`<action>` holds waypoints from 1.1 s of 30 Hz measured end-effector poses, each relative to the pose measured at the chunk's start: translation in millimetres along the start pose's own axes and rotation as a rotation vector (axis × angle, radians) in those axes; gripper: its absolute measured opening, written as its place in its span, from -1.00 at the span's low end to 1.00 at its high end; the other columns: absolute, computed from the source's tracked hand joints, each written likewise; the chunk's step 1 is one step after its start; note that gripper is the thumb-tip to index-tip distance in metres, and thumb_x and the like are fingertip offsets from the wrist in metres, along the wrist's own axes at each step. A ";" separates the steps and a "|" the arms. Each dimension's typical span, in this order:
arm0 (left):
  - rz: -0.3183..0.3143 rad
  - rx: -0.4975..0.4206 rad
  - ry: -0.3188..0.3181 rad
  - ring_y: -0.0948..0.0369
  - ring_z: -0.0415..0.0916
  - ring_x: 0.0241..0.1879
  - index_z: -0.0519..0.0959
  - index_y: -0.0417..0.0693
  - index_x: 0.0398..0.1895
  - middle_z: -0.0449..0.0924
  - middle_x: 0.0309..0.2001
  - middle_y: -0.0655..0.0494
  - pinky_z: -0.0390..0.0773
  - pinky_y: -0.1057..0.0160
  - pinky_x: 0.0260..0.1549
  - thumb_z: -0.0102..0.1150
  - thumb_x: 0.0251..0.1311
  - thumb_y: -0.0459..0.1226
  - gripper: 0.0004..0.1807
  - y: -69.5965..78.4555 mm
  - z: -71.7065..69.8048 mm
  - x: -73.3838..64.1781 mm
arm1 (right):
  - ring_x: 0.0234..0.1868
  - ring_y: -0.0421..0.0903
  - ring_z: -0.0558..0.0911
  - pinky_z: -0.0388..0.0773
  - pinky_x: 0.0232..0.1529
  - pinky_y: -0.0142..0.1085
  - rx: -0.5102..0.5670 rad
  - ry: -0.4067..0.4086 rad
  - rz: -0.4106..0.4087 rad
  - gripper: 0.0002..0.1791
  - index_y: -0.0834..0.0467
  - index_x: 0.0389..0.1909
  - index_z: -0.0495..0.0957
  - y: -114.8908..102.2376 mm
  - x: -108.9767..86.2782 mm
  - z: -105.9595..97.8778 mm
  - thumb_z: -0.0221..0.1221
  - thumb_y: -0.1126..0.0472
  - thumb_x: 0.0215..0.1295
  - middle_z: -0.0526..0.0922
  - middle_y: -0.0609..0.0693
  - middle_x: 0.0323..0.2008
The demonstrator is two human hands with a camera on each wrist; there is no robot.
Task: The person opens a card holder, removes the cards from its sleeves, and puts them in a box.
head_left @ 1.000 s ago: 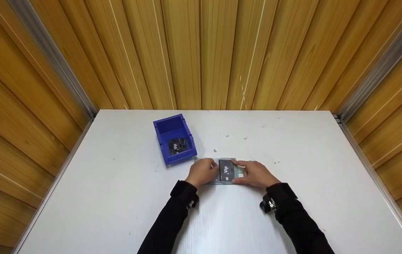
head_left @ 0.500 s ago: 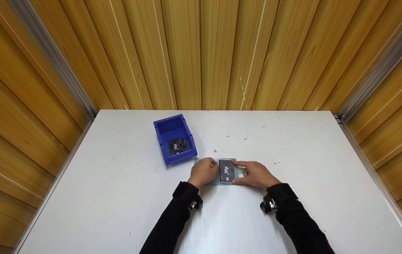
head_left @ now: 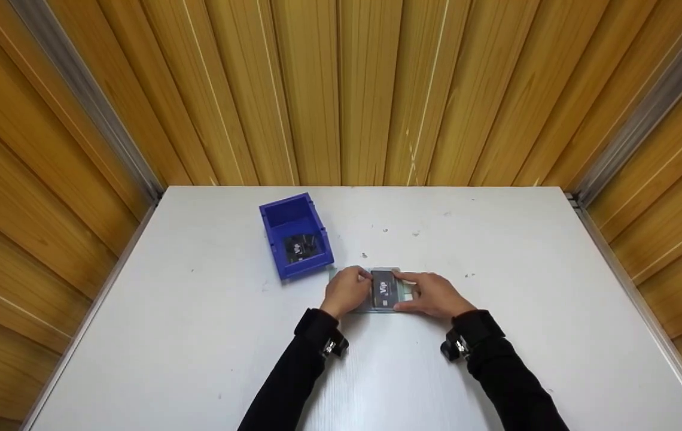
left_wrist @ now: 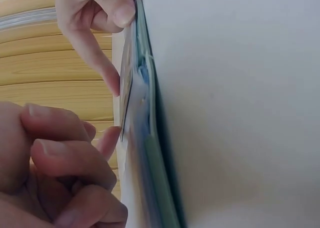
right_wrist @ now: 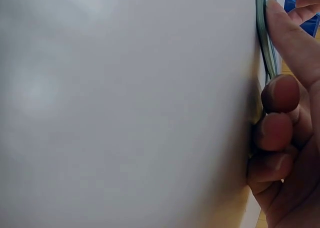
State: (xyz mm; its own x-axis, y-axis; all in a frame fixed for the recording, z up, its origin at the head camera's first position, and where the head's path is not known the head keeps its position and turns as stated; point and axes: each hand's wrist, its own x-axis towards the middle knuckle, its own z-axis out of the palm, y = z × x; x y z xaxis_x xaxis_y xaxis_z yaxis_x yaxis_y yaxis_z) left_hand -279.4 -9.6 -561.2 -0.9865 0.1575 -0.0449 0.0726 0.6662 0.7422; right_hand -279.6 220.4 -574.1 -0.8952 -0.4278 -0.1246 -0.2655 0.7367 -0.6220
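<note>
A card holder (head_left: 365, 307) with a green cover and clear plastic pockets lies spread on the white table. On its right part sits a black card (head_left: 384, 290) marked "Vip". My right hand (head_left: 434, 295) holds the card by its right side, index finger at the far corner and thumb at the near one; its other fingers are curled. My left hand (head_left: 346, 292), fingers curled, is at the card's left edge and seems to pinch the clear plastic; the exact contact is hidden. The left wrist view shows the holder's green edge (left_wrist: 159, 183) side-on, with the plastic slightly raised.
A blue bin (head_left: 297, 236) stands just beyond the left hand, with black cards (head_left: 300, 248) inside. Small marks dot the white table (head_left: 197, 335). Wood-patterned walls (head_left: 365, 96) enclose the back and sides.
My left wrist and forearm have shifted slightly right, the left fingers staying by the card's left edge. The right hand and card have barely moved.
</note>
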 end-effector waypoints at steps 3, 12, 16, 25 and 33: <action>0.006 -0.013 0.010 0.01 0.66 -0.07 0.74 -0.12 -0.08 0.75 -0.03 -0.08 0.58 -0.03 -0.02 0.11 0.29 -0.25 -0.73 -0.3 0.2 1.0 | -0.64 -0.26 0.32 0.24 -0.46 -0.39 -0.002 0.003 -0.002 -0.09 0.04 0.50 0.40 0.2 0.1 -0.5 0.48 -0.14 0.15 0.42 -0.22 -0.71; 0.010 -0.009 0.025 -0.01 0.64 -0.09 0.68 -0.12 0.03 0.74 -0.03 -0.11 0.58 -0.04 -0.01 0.10 0.31 -0.25 -0.69 -1.5 2.2 4.3 | -0.63 -0.26 0.33 0.27 -0.41 -0.37 -0.016 0.016 -0.001 -0.09 0.04 0.48 0.42 -0.1 0.5 -0.6 0.50 -0.15 0.13 0.41 -0.23 -0.70; -0.007 -0.086 0.019 -0.03 0.63 0.03 0.69 -0.17 0.02 0.72 0.08 -0.14 0.55 -0.04 0.11 0.10 0.31 -0.26 -0.68 0.0 1.0 6.4 | -0.63 -0.27 0.34 0.29 -0.39 -0.35 -0.021 0.025 -0.020 -0.10 0.06 0.47 0.43 0.3 0.5 -1.0 0.50 -0.15 0.13 0.41 -0.23 -0.70; -0.124 -0.342 -0.001 0.19 0.48 -0.30 0.63 -0.22 -0.12 0.63 -0.28 0.02 0.43 0.31 -0.35 0.09 0.27 -0.31 -0.78 -0.9 5.9 13.2 | -0.64 -0.26 0.36 0.29 -0.47 -0.38 0.012 0.026 -0.032 -0.09 0.06 0.47 0.43 0.6 -0.6 -0.1 0.50 -0.14 0.12 0.43 -0.23 -0.70; -0.135 -0.247 -0.026 0.23 0.24 -0.59 0.35 0.06 -0.76 0.33 -0.64 0.21 0.21 0.30 -0.61 0.10 0.20 -0.32 -0.64 0.3 5.9 18.1 | -0.62 -0.26 0.38 0.31 -0.45 -0.38 0.016 0.032 -0.038 -0.09 0.05 0.47 0.44 1.0 -1.1 0.2 0.52 -0.13 0.11 0.43 -0.22 -0.69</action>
State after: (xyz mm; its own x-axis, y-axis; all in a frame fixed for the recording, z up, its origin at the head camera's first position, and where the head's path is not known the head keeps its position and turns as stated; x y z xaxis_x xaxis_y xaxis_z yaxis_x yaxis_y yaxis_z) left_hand -296.3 -2.3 -565.7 -0.9804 0.1000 -0.1697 -0.1008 0.4851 0.8686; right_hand -278.8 221.5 -574.7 -0.8956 -0.4383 -0.0765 -0.2940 0.7119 -0.6377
